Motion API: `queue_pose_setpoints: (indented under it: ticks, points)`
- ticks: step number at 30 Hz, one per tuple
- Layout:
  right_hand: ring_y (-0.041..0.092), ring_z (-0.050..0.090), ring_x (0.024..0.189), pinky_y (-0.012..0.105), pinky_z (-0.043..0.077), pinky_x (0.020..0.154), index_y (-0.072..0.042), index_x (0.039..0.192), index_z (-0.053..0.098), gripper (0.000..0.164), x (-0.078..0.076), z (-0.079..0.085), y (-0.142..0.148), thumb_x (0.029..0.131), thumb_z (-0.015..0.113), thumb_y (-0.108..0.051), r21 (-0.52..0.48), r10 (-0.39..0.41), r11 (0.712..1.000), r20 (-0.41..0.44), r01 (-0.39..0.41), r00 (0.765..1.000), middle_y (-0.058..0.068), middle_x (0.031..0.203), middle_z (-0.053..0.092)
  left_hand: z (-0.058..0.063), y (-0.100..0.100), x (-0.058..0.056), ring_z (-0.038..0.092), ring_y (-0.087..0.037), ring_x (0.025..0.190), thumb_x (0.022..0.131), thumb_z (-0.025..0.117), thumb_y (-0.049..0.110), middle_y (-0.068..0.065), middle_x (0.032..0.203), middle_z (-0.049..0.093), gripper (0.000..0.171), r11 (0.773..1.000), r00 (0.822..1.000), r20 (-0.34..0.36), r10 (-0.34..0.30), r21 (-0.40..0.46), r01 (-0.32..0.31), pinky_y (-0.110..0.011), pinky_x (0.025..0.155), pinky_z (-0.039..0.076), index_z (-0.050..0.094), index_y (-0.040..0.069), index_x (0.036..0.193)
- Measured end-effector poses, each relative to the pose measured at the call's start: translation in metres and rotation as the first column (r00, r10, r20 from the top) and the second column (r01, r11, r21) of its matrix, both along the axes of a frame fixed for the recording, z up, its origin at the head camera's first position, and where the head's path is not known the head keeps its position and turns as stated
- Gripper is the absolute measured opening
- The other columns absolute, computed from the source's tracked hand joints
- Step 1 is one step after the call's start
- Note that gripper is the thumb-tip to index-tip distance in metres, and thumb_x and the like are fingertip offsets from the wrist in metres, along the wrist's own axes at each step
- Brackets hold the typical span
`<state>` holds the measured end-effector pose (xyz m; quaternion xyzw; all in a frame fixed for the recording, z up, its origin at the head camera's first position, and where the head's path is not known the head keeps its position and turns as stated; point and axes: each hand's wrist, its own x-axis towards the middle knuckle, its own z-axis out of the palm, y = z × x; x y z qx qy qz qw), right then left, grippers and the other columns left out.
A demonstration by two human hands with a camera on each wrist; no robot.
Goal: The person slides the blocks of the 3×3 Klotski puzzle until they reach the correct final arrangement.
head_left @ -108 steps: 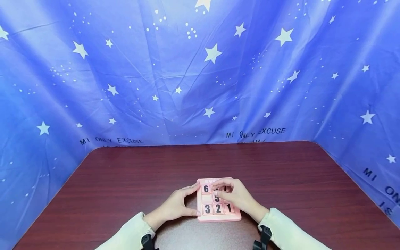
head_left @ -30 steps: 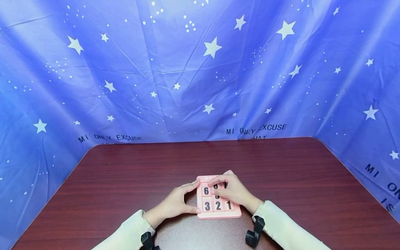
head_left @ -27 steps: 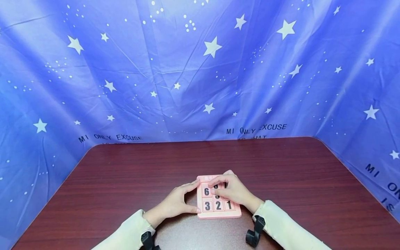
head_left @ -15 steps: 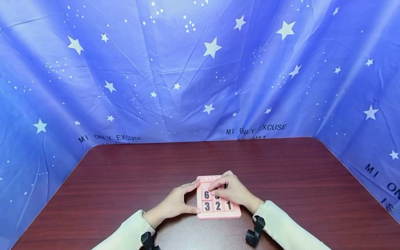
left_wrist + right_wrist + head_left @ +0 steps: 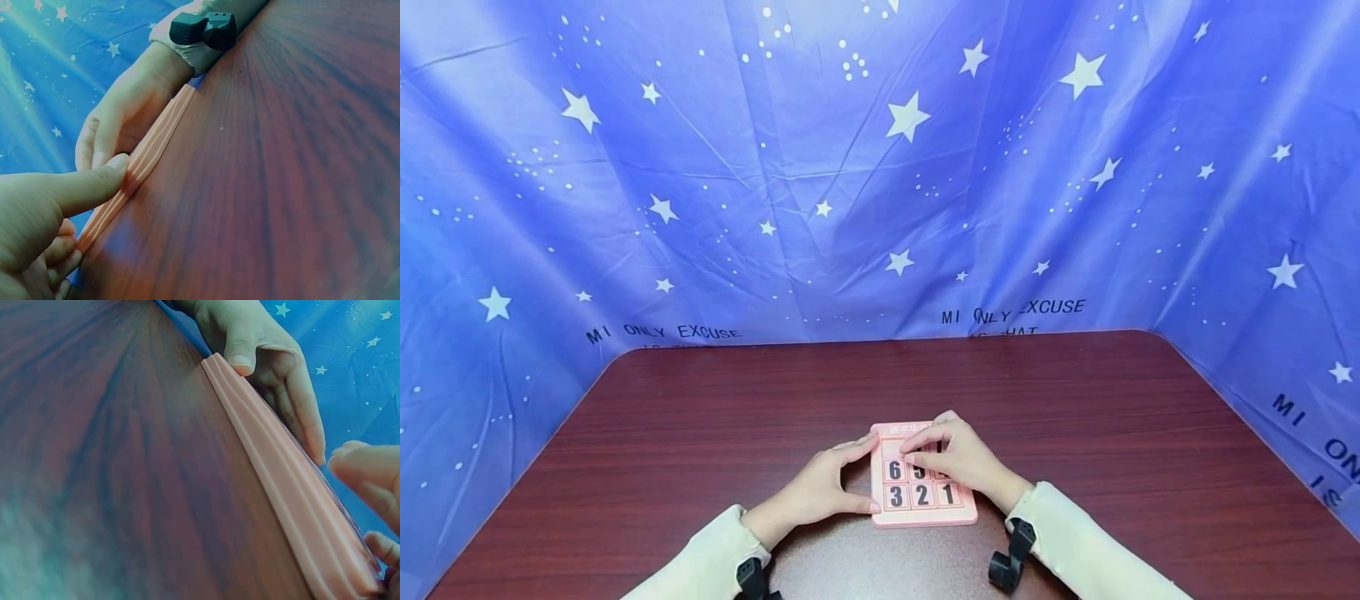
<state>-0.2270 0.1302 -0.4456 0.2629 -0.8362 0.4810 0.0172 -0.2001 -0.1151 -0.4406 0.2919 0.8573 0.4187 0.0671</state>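
A pink sliding number puzzle (image 5: 925, 521) lies flat on the table. My left hand (image 5: 820, 487) grips its left edge, thumb near the lower corner and fingers near the upper one; the left wrist view shows the thumb (image 5: 94, 187) against the ridged side. Over the upper right part reaches my right hand (image 5: 966, 454), index finger and thumb close together above the tiles; contact is unclear. Tile 6 (image 5: 894, 471) sits at the left of the middle row, above tile 3 (image 5: 896, 497), tile 2 (image 5: 922, 497) and tile 1 (image 5: 947, 496). The top-left slot is bare. The right hand hides other top tiles.
The dark red wooden table (image 5: 737, 400) reaches back to a blue star-print cloth (image 5: 820, 167), which hangs behind and along both sides. Black wrist cameras (image 5: 1011, 554) are strapped by the pale sleeves (image 5: 1097, 542).
Tile 6 has slid down from the top-left slot to the middle row, leaving that top slot bare. My right hand has shifted slightly toward the left; my left hand keeps its grip.
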Motion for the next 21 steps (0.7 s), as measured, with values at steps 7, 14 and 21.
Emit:
queue_pose_setpoints:
  ticks: [7,14,21]
  points:
    - [0.016,0.050,0.087,0.026,0.040,0.074,-0.013,0.096,0.075,0.018,0.000,0.006,0.008,0.079,0.075,-0.018,-0.071,-0.048,0.996,0.080,0.054,0.996,0.000,0.091,0.071,-0.001,0.000,0.000,0.038,-0.027,0.133,0.067,0.084,0.032,-0.009,0.147,0.039,0.088,1.000,1.000,-0.006,-0.001,-0.004,0.001,-0.047,0.109,0.029,0.043,0.004,0.140]
    - [0.020,0.052,0.088,0.027,0.041,0.074,-0.007,0.096,0.074,0.018,0.001,0.006,0.016,0.078,0.074,-0.007,0.005,-0.128,0.992,0.068,0.128,0.989,0.005,0.094,0.070,-0.003,0.001,0.000,0.038,-0.026,0.133,0.067,0.084,0.032,-0.009,0.146,0.039,0.088,1.000,1.000,-0.004,-0.001,0.000,0.001,-0.046,0.110,0.030,0.043,0.004,0.140]
    - [0.018,0.052,0.088,0.026,0.041,0.075,-0.010,0.096,0.073,0.020,0.002,0.005,0.017,0.076,0.075,-0.008,0.014,-0.127,0.992,0.079,0.126,0.989,0.003,0.096,0.070,-0.002,0.000,0.000,0.038,-0.027,0.133,0.067,0.084,0.032,-0.010,0.146,0.040,0.088,1.000,1.000,-0.010,0.003,0.002,-0.003,-0.047,0.109,0.030,0.043,0.003,0.140]
